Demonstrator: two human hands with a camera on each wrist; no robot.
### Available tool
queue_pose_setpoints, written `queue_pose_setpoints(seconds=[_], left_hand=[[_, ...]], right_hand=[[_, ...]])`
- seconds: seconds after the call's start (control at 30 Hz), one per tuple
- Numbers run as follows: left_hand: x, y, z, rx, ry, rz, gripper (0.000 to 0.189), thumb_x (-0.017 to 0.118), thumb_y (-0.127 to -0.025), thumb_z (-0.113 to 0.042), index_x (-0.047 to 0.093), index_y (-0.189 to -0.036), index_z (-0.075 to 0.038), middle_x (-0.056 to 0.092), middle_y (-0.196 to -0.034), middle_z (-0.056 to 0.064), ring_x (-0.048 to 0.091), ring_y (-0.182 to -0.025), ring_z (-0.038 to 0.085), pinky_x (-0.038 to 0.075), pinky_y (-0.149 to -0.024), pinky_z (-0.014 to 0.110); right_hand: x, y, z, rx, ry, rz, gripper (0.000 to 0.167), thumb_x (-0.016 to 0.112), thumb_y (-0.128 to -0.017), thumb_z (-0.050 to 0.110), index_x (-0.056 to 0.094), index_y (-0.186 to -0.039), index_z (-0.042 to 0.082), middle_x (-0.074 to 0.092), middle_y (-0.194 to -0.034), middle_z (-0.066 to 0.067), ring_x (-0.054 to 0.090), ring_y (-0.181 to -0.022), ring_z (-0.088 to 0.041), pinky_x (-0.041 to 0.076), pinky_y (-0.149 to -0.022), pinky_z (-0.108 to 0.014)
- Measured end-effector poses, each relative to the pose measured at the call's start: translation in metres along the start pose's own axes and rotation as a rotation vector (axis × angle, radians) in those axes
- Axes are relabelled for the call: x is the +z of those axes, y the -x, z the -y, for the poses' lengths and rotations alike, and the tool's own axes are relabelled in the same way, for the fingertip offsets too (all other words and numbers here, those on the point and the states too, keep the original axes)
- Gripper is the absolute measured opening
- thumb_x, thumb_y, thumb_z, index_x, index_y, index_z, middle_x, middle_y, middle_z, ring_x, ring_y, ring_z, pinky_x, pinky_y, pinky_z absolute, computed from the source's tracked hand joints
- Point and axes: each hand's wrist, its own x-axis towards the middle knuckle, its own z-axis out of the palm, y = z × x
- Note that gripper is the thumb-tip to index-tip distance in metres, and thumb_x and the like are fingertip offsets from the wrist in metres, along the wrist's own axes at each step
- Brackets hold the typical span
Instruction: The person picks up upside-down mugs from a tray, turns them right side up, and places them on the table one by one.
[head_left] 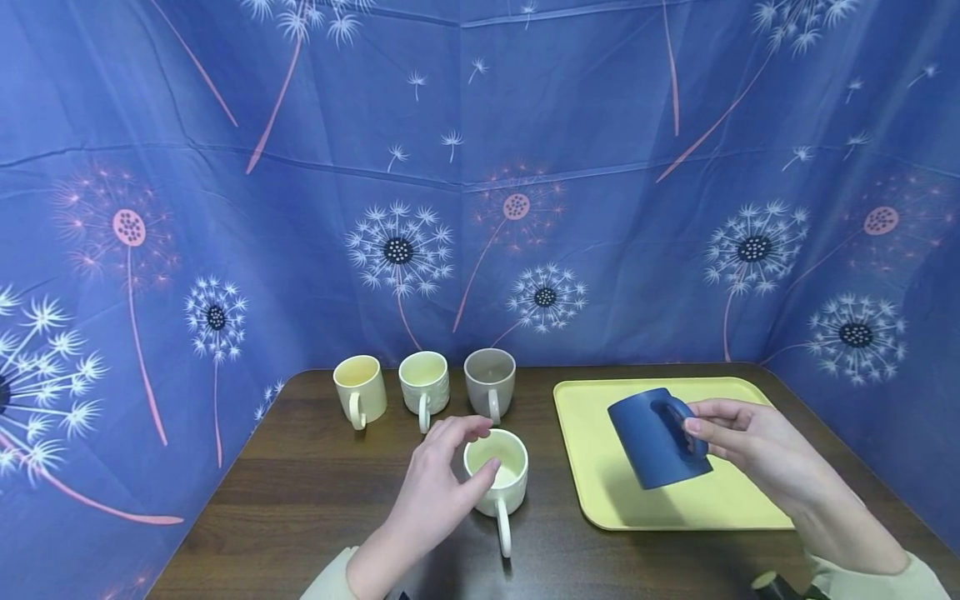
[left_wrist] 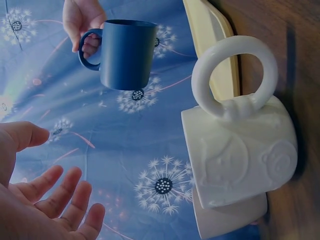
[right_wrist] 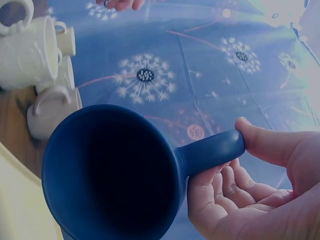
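Note:
My right hand (head_left: 738, 437) grips the handle of a dark blue mug (head_left: 648, 442), which hangs tilted above the yellow tray (head_left: 573, 467). In the right wrist view, thumb and curled fingers close round the handle, and the mug's dark inside (right_wrist: 115, 175) faces the camera. My left hand (head_left: 438, 475) is spread beside and over a white mug (head_left: 513, 492) standing on the table, handle toward me. Seen from the left wrist, the left fingers (left_wrist: 70, 197) are apart with nothing between them, and the white mug (left_wrist: 235, 155) shows raised cartoon shapes on its side.
Along the back stand a cream yellow mug (head_left: 362, 392), a pale textured mug (head_left: 425, 385) and a grey mug (head_left: 491, 383). The dark wooden table (head_left: 300, 500) meets a blue dandelion-print cloth (head_left: 600, 317). A dark cylindrical object (head_left: 776, 587) lies at the lower right edge.

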Motion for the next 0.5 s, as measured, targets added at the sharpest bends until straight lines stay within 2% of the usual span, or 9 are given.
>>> queue_pose_setpoints(seconds=[0.13, 0.27, 0.5], left_hand=[[0.001, -0.003, -0.002, 0.021, 0.007, 0.001, 0.041, 0.079, -0.072, -0.015, 0.063, -0.11, -0.017, 0.064, -0.102, -0.006, 0.057, -0.095, 0.008, 0.048, -0.081, 0.026], [0.001, -0.007, -0.004, 0.041, 0.019, 0.002, 0.043, 0.079, -0.072, -0.014, 0.063, -0.111, -0.017, 0.063, -0.105, -0.007, 0.058, -0.097, 0.01, 0.047, -0.084, 0.027], [0.003, -0.013, -0.006, 0.02, 0.066, 0.057, 0.045, 0.078, -0.073, -0.016, 0.061, -0.115, -0.019, 0.062, -0.109, -0.004, 0.058, -0.099, 0.011, 0.047, -0.086, 0.028]], right_hand=[[0.011, -0.002, 0.003, -0.037, -0.004, 0.049, 0.016, 0.054, -0.093, 0.002, 0.066, -0.102, 0.007, 0.069, -0.094, 0.003, 0.064, -0.086, -0.009, 0.051, -0.078, -0.021], [0.021, -0.003, 0.007, -0.032, 0.036, 0.07, 0.014, 0.054, -0.093, 0.004, 0.064, -0.103, 0.002, 0.069, -0.093, 0.002, 0.064, -0.085, -0.011, 0.05, -0.077, -0.022], [0.036, -0.004, 0.01, -0.018, 0.073, 0.119, 0.016, 0.057, -0.092, 0.006, 0.062, -0.104, -0.004, 0.068, -0.088, 0.003, 0.064, -0.08, -0.01, 0.05, -0.077, -0.023]])
